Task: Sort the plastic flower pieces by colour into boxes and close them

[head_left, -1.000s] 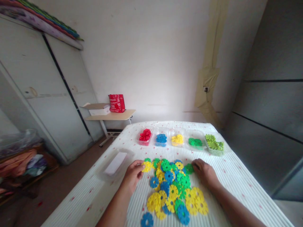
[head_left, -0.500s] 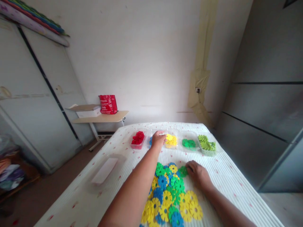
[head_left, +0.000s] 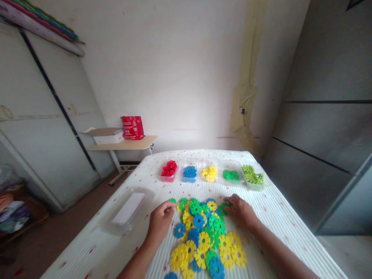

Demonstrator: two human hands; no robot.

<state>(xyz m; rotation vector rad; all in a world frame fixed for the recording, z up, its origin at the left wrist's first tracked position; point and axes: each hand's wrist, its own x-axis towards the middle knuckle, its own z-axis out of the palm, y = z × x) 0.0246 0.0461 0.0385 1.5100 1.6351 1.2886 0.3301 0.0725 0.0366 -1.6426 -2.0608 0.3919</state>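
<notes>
A pile of flat, flower-shaped plastic snowflake discs (head_left: pixel 204 240) in yellow, blue and green lies on the cloth in front of me. My left hand (head_left: pixel 160 219) is at the pile's left edge, its fingers curled together. A green disc (head_left: pixel 172 200) shows just beyond those fingertips; whether they grip anything is hidden. On the pile's right side, my right hand (head_left: pixel 240 211) has its fingers bent over the edge of a green snowflake disc (head_left: pixel 223 209), partly covering it.
Along the far side stand clear boxes of red (head_left: pixel 169 169), blue (head_left: pixel 190 173), yellow (head_left: pixel 209 173), green (head_left: pixel 231 175) and light green (head_left: pixel 252 175) pieces. A clear tray with a white rectangle (head_left: pixel 129 209) lies at left. Behind is a side table (head_left: pixel 133 144) with a red bag (head_left: pixel 133 128).
My left hand has come back from the yellow box to the pile's left edge, leaving a yellow disc behind. The blue box is uncovered to view. My right hand has barely moved.
</notes>
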